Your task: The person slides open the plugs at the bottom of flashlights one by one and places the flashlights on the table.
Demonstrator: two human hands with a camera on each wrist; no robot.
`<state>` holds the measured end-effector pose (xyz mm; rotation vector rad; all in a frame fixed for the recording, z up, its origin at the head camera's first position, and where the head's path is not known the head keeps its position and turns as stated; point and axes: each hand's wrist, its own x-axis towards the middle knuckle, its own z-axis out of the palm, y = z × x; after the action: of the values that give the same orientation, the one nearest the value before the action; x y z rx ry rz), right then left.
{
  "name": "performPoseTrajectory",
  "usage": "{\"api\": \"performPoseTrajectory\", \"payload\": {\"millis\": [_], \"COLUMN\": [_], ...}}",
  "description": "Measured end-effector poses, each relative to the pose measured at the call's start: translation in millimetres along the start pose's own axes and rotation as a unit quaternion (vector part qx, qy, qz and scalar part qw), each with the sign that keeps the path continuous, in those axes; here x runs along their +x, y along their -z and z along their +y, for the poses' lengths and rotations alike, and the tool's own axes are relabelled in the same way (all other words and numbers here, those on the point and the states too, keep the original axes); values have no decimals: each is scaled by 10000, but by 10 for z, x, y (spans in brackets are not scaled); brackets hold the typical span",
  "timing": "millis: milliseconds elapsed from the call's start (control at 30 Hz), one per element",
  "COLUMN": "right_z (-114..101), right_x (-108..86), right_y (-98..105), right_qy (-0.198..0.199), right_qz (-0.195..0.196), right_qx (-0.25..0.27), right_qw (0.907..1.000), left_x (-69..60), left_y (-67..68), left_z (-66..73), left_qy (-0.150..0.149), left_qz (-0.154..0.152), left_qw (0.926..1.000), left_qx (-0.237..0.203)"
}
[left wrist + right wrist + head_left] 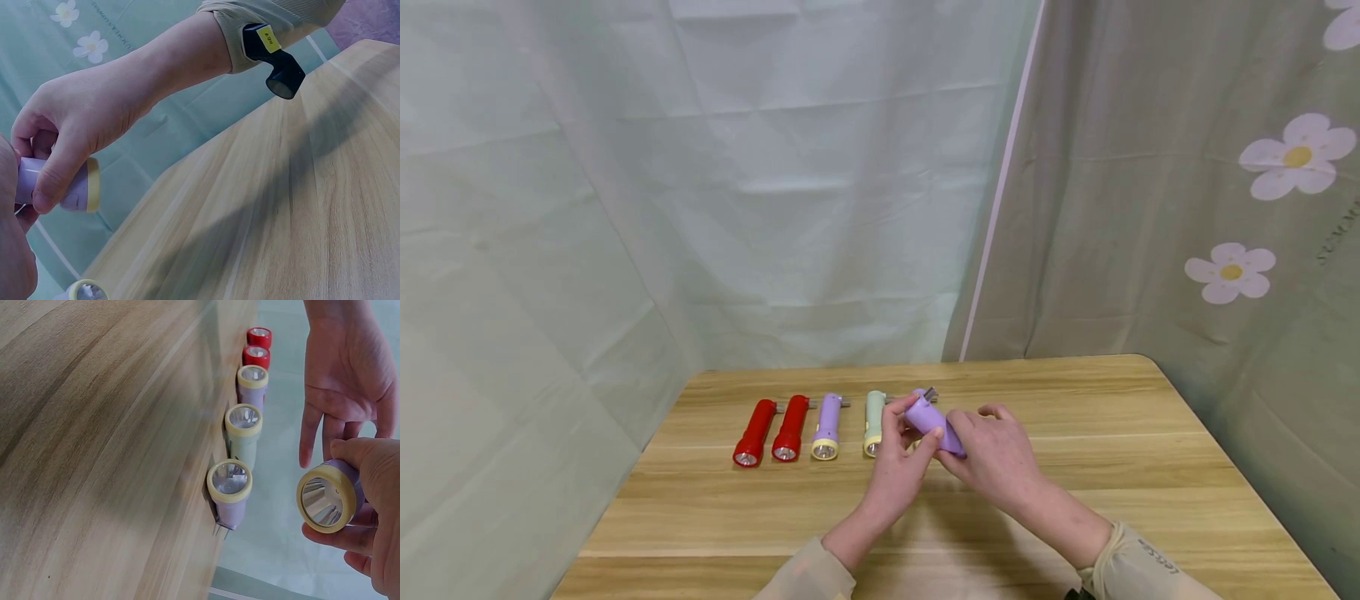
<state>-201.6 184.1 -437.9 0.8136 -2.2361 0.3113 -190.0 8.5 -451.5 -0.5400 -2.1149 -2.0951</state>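
Observation:
Both hands hold a purple flashlight point(934, 421) above the table, tilted with its tail up and to the left. My left hand point(898, 467) pinches the tail end between thumb and fingers. Around the body near the head, my right hand point(1000, 458) curls its fingers. The right wrist view shows the held flashlight's cream-rimmed lens point(328, 497). Metal prongs point(931, 393) show by its tail in the head view. Behind the hands lies another purple flashlight point(229, 487), mostly hidden from the head; a pale green flashlight point(874, 421) is just left of the left hand.
Further left along the same row lie a purple flashlight with a cream rim point(827, 425) and two red flashlights, one inner point(792, 427) and one outer point(756, 432). Metal prongs stick out at their tails. The wooden table point(1112, 483) meets hanging curtains point(835, 208) at the back.

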Motion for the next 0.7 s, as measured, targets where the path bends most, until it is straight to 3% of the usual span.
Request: {"api": "performPoseTrajectory", "payload": {"millis": [333,700], "right_z": [-12,-50], "right_x": [-10,-23], "right_y": [-7,26], "right_qy": [-79,-603], "right_qz": [-47,-438], "right_qx": [-8,51], "right_qw": [10000,9972], "left_x": [-2,-7], "left_y": [-2,-10], "left_z": [-14,2], "left_qy": [-63,62], "left_qz": [13,-29], "left_qw": [10000,9999], "left_qx": [74,135]}}
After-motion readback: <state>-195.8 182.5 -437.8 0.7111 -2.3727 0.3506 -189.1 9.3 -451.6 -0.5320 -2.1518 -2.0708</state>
